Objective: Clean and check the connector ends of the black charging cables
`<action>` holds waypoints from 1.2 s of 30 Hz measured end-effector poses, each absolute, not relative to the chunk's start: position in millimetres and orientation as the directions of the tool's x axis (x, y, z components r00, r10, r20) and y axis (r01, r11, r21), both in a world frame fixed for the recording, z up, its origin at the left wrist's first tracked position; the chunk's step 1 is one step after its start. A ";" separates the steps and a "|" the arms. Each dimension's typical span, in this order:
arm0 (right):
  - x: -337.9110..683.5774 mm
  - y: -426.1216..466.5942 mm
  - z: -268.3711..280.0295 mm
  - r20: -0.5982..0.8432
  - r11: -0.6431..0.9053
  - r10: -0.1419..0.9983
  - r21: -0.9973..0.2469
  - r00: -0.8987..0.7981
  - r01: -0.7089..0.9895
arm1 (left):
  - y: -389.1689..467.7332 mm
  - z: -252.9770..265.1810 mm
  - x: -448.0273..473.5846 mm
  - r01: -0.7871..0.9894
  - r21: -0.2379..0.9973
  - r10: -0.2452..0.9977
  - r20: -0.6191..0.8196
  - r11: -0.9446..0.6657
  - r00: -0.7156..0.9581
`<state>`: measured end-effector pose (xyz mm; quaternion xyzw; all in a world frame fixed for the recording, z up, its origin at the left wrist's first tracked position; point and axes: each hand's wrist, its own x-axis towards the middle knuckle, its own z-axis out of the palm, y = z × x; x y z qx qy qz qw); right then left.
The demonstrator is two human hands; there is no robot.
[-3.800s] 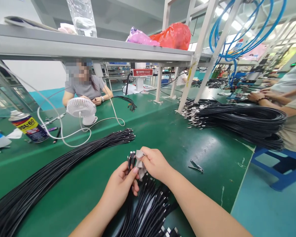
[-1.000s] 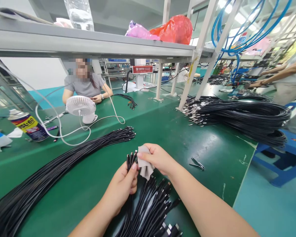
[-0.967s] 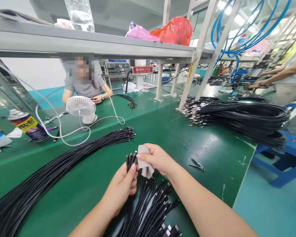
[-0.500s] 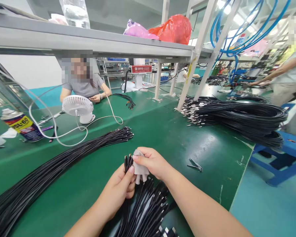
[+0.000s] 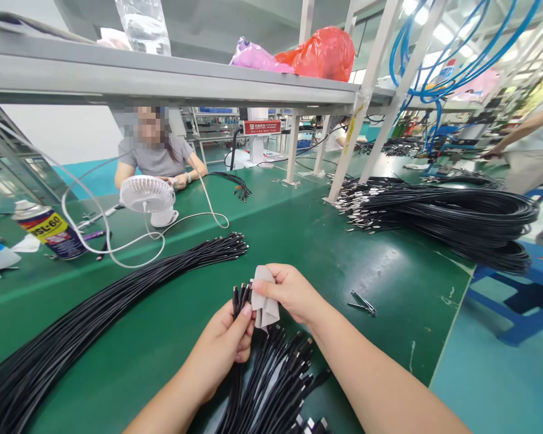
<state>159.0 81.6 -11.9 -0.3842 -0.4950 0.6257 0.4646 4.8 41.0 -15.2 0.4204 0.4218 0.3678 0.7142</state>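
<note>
My left hand [image 5: 228, 337] is closed around several black cables [image 5: 241, 294], their metal-tipped plugs pointing up. A pale grey cloth [image 5: 266, 310] is pinched in my right hand [image 5: 294, 292], right beside those plugs; whether the cloth wraps one of them is hidden by my fingers. Below both hands lies a loose bunch of black cables [image 5: 271, 380] with metal connectors. To the left, a long bundle of black cables [image 5: 117, 307] stretches across the green table [image 5: 298, 241], its plug ends near the middle.
A white fan [image 5: 148, 196] and a spray can [image 5: 49, 229] stand at the left. Coiled black cables [image 5: 457, 211] are heaped at the right. Small metal pieces [image 5: 362, 303] lie near the right edge by a blue stool [image 5: 511, 295]. Across the table sits a person [image 5: 163, 157].
The cloth in my right hand has shifted up slightly and hangs more spread out. My left hand keeps its cables, with more plug tips showing. The view has moved slightly.
</note>
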 end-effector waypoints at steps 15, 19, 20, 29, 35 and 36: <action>160.0 80.2 -18.0 0.546 0.458 0.823 -0.481 -0.153 0.748 | 42.0 -18.5 3.5 -0.120 0.942 0.905 -0.259 0.314 0.337; 170.4 84.8 -11.4 0.465 0.376 0.885 -0.702 -0.010 0.605 | 40.8 -13.2 -1.1 -0.176 0.911 0.874 -0.283 0.374 0.394; 172.5 85.7 -9.9 0.425 0.361 0.905 -0.771 0.002 0.525 | 40.4 -11.3 -2.3 -0.200 0.899 0.866 -0.282 0.388 0.413; 167.9 86.7 -10.9 0.129 0.165 0.937 -0.982 -0.324 0.087 | 38.9 -3.6 -3.9 -0.302 0.845 0.833 -0.262 0.442 0.487; 169.7 83.5 -6.8 0.032 0.070 0.941 -0.992 -0.336 0.101 | 38.8 -1.9 -1.1 -0.273 0.854 0.848 -0.300 0.443 0.437; 170.1 82.4 -6.0 0.001 0.029 0.935 -0.997 -0.355 0.071 | 38.7 -2.2 -0.9 -0.270 0.855 0.849 -0.304 0.444 0.432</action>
